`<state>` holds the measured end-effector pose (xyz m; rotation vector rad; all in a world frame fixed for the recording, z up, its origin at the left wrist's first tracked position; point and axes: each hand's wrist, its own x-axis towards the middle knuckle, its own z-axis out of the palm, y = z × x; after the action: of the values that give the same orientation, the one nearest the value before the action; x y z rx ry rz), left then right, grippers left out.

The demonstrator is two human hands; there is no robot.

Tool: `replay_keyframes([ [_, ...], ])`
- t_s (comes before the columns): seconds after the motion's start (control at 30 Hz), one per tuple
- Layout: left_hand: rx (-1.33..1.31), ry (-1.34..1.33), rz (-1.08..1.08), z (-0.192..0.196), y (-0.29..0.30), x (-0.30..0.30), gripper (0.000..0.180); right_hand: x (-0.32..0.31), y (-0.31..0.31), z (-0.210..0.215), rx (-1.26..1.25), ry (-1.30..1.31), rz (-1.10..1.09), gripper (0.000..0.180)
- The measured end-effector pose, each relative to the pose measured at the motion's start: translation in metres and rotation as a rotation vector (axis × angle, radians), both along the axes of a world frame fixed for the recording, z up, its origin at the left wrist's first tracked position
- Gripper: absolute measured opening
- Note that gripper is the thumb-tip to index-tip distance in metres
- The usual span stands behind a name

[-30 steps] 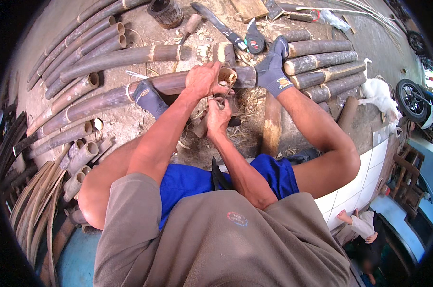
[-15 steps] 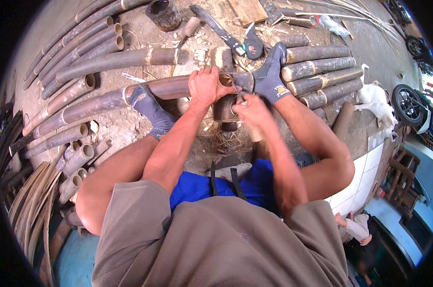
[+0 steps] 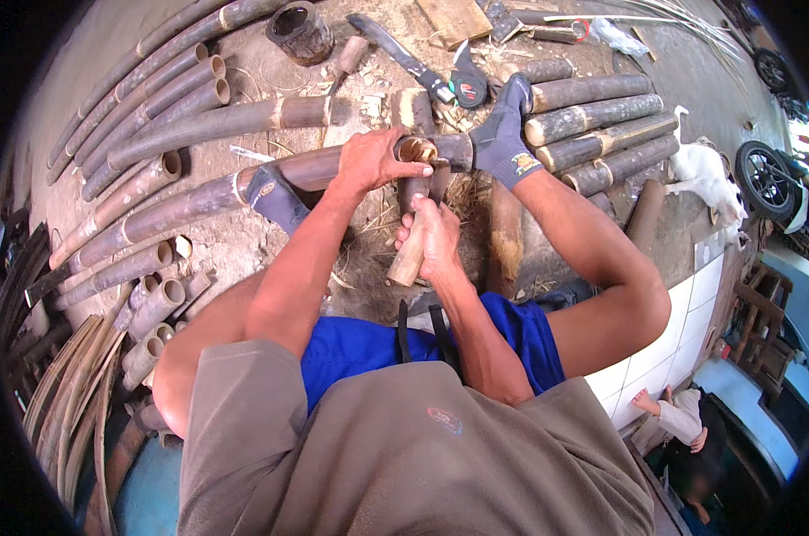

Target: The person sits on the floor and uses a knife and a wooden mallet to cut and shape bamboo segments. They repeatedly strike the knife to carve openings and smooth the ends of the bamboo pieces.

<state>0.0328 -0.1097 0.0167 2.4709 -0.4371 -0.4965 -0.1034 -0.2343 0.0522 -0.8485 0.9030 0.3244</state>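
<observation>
The left hand is closed on the short tube, its thumb laid across the front just below the rim; the tube's open mouth, pale inside, faces upward just right of those fingers. Below and to the right of it, the right hand is wrapped around a wooden handle, whose blunt end sticks out toward the person; the upper end of this tool lies against or just beside the tube, and it is too hard to make out which. Under the left hand runs a long pole, stretching away to its left, with the left sock against it and the right sock by its end, right of both hands. Just beyond the left hand is a bamboo stub among shavings on the floor. Farther beyond lie a long knife, a round black tool, a wood-handled blade, a dark pot and a board. Well to the right of the right hand are cut lengths in a row, then a white cat near a wheel. Split strips lie well left of the left hand, on the near side.
</observation>
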Motion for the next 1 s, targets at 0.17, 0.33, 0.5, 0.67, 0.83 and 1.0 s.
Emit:
replay_keyframes([
  [0.17, 0.068, -0.065, 0.076, -0.004, -0.011, -0.006, 0.091, 0.009, -0.037, 0.005, -0.078, 0.037, 0.21, 0.028],
  [0.33, 0.128, -0.12, 0.098, -0.008, -0.016, -0.007, 0.086, 0.026, -0.071, 0.009, -0.15, 0.059, 0.438, 0.027],
  [0.5, 0.161, -0.139, 0.167, -0.004, -0.022, -0.009, 0.086, 0.04, -0.093, 0.012, -0.13, 0.042, 0.566, 0.028],
  [0.67, 0.159, -0.083, 0.222, -0.004, -0.027, -0.003, 0.08, 0.073, -0.114, 0.024, -0.252, 0.047, 0.786, 0.027],
  [0.83, 0.159, -0.092, 0.258, -0.013, -0.028, -0.004, 0.073, 0.101, -0.126, 0.028, -0.275, 0.051, 0.983, 0.028],
  [1.0, 0.123, -0.154, 0.297, -0.014, -0.028, -0.009, 0.064, 0.132, -0.134, 0.021, -0.376, 0.07, 1.179, 0.028],
])
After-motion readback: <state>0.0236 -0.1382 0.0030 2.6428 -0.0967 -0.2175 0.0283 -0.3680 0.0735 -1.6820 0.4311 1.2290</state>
